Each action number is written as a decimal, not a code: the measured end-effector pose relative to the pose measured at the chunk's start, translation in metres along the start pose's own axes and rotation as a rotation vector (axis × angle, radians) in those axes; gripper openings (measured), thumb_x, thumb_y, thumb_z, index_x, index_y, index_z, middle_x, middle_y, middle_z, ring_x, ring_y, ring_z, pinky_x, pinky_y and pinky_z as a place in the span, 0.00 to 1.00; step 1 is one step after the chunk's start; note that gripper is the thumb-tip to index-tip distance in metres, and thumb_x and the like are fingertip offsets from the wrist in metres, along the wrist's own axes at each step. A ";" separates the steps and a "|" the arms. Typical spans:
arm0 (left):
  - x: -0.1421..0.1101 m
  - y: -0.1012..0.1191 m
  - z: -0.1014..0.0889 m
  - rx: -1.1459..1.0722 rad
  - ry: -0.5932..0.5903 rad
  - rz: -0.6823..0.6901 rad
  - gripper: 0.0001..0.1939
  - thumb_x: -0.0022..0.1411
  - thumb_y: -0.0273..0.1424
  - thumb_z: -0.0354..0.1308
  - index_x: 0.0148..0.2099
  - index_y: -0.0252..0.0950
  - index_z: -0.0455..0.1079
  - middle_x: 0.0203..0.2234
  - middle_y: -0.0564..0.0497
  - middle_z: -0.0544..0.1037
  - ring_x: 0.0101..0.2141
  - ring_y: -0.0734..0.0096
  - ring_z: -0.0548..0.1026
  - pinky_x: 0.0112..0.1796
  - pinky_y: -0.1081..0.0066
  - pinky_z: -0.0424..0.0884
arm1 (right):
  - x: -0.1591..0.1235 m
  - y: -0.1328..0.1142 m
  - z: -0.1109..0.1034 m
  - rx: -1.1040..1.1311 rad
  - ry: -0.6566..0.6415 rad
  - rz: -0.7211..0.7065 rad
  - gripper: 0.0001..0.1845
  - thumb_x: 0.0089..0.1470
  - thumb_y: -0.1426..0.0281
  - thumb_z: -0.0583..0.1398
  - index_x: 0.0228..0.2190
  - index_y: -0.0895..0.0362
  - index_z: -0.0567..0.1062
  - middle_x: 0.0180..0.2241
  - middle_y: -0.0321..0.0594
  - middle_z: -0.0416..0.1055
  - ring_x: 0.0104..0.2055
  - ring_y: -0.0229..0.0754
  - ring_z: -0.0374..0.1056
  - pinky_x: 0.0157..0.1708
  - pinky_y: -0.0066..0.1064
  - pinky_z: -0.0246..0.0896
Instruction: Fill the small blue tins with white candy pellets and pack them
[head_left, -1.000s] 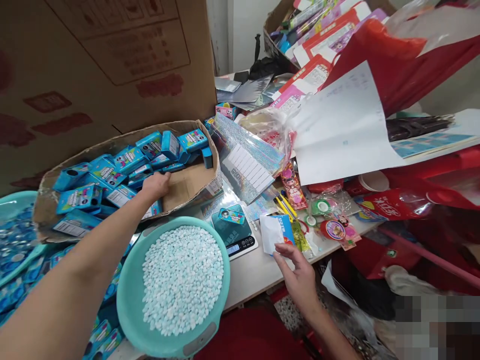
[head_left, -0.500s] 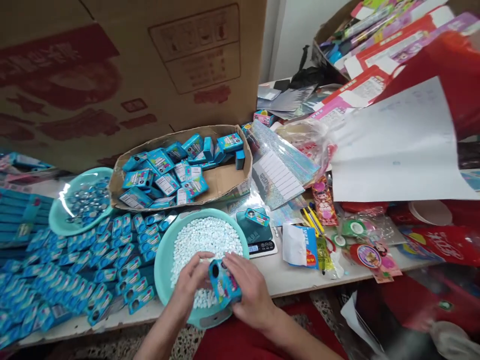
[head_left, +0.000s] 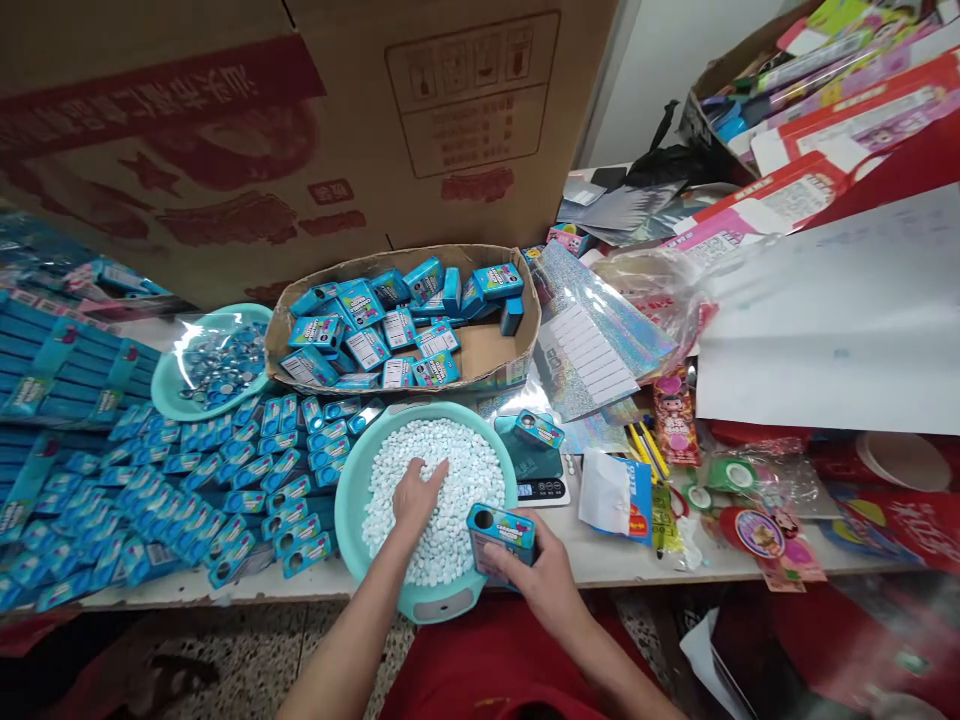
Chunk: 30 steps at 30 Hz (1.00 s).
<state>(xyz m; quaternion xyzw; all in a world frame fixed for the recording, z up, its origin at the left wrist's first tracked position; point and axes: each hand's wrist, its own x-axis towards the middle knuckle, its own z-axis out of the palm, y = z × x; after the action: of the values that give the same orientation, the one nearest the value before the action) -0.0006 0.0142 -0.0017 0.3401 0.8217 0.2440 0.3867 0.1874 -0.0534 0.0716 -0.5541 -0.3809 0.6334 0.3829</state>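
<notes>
A turquoise bowl full of small white candies sits at the table's front edge. My left hand reaches into the candies, thumb and forefinger spread apart; its other fingertips are partly hidden among them. My right hand grips a small blue candy box over the bowl's right rim. The box stands nearly upright, with a dark round spot on its top. Another blue box lies on a small digital scale, just beyond the bowl.
Many blue boxes stand in rows at left. Behind them is a second turquoise bowl of shiny round pieces. A cardboard tray holds more boxes before a large carton. Yellow cutters and packaging lie at right.
My left hand has left the box and moved into the candies. My right hand has shifted right with the box, now held more upright. The view has shifted slightly.
</notes>
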 end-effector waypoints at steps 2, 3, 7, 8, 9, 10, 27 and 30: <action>0.001 0.001 -0.002 -0.343 -0.092 -0.128 0.20 0.39 0.43 0.65 0.33 0.40 0.66 0.32 0.46 0.75 0.40 0.52 0.73 0.39 0.61 0.67 | 0.006 -0.004 -0.001 -0.042 0.046 -0.028 0.20 0.42 0.58 0.65 0.34 0.56 0.68 0.27 0.35 0.71 0.27 0.40 0.67 0.27 0.31 0.67; 0.002 0.001 -0.003 -0.464 -0.139 -0.172 0.19 0.39 0.42 0.66 0.32 0.39 0.66 0.30 0.47 0.75 0.37 0.55 0.74 0.37 0.63 0.68 | 0.009 -0.006 0.000 -0.082 0.063 -0.058 0.20 0.42 0.58 0.66 0.34 0.56 0.69 0.27 0.35 0.71 0.27 0.40 0.67 0.27 0.31 0.67; -0.001 0.005 -0.017 -0.652 -0.280 -0.247 0.14 0.41 0.39 0.63 0.28 0.38 0.65 0.23 0.49 0.74 0.24 0.64 0.73 0.26 0.67 0.69 | 0.017 -0.012 0.001 -0.301 0.058 -0.214 0.19 0.43 0.60 0.65 0.35 0.56 0.70 0.32 0.39 0.72 0.32 0.42 0.69 0.32 0.32 0.66; -0.003 0.009 -0.023 -0.728 -0.317 -0.278 0.13 0.41 0.38 0.62 0.27 0.38 0.65 0.21 0.49 0.73 0.21 0.68 0.71 0.22 0.69 0.67 | 0.018 -0.013 0.003 -0.366 0.053 -0.263 0.17 0.44 0.61 0.65 0.35 0.56 0.71 0.32 0.39 0.72 0.33 0.43 0.69 0.33 0.32 0.66; -0.006 0.013 -0.029 -0.807 -0.349 -0.309 0.12 0.41 0.37 0.62 0.27 0.38 0.64 0.20 0.51 0.71 0.18 0.71 0.69 0.18 0.72 0.64 | 0.020 -0.014 0.004 -0.427 0.051 -0.315 0.16 0.44 0.62 0.65 0.35 0.55 0.71 0.33 0.39 0.72 0.34 0.43 0.69 0.34 0.32 0.65; -0.011 0.019 -0.036 -0.888 -0.376 -0.329 0.12 0.42 0.37 0.62 0.27 0.38 0.63 0.18 0.52 0.70 0.16 0.74 0.66 0.16 0.74 0.60 | 0.021 -0.014 0.007 -0.479 0.050 -0.368 0.15 0.45 0.63 0.65 0.35 0.55 0.71 0.33 0.40 0.72 0.35 0.43 0.69 0.35 0.33 0.65; -0.054 0.063 -0.061 -1.121 -0.069 0.096 0.12 0.49 0.37 0.62 0.28 0.36 0.64 0.21 0.56 0.70 0.21 0.74 0.71 0.25 0.73 0.67 | 0.039 -0.025 0.061 -0.756 -0.123 -0.583 0.13 0.45 0.70 0.63 0.36 0.54 0.70 0.34 0.40 0.71 0.38 0.46 0.68 0.36 0.35 0.63; -0.053 0.064 -0.060 -1.115 -0.046 0.117 0.12 0.50 0.37 0.62 0.26 0.35 0.64 0.19 0.57 0.67 0.19 0.78 0.68 0.23 0.75 0.64 | 0.039 -0.025 0.062 -0.783 -0.124 -0.586 0.12 0.45 0.69 0.63 0.35 0.54 0.71 0.33 0.40 0.71 0.37 0.46 0.68 0.35 0.35 0.62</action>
<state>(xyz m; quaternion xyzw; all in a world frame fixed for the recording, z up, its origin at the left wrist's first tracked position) -0.0002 0.0077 0.1012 0.1345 0.5393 0.6552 0.5117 0.1238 -0.0109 0.0842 -0.4875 -0.7522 0.3401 0.2845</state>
